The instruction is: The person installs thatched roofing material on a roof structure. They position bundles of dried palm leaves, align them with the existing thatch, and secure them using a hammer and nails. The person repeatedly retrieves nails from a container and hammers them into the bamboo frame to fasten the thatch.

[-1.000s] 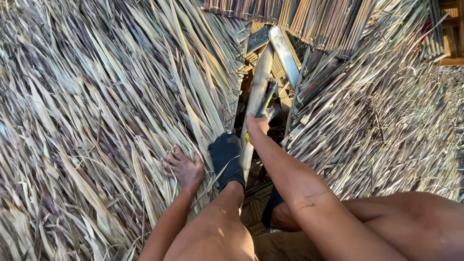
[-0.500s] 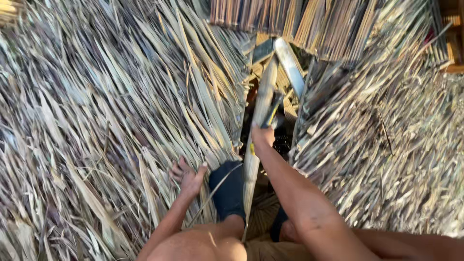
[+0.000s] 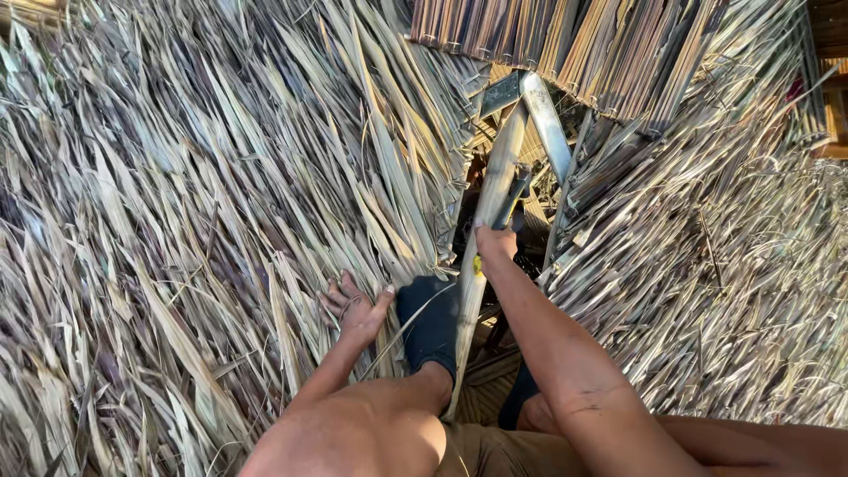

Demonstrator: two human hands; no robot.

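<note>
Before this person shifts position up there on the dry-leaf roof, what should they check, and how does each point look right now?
1. Right hand gripping the pale pole: ok, the fingers close around it.
2. Left hand planted: ok, it lies spread on the dry leaf thatch, holding nothing.
3. Foot in the dark sock supported: cannot tell, what lies under it is hidden.
4. Other foot: cannot tell, the right arm mostly covers it.
5. Gap between the thatch sections: not ok, it is open right beside the hand and feet.
6. Pole fixed at its upper end: cannot tell, that end meets the metal bar among the leaves.
</note>
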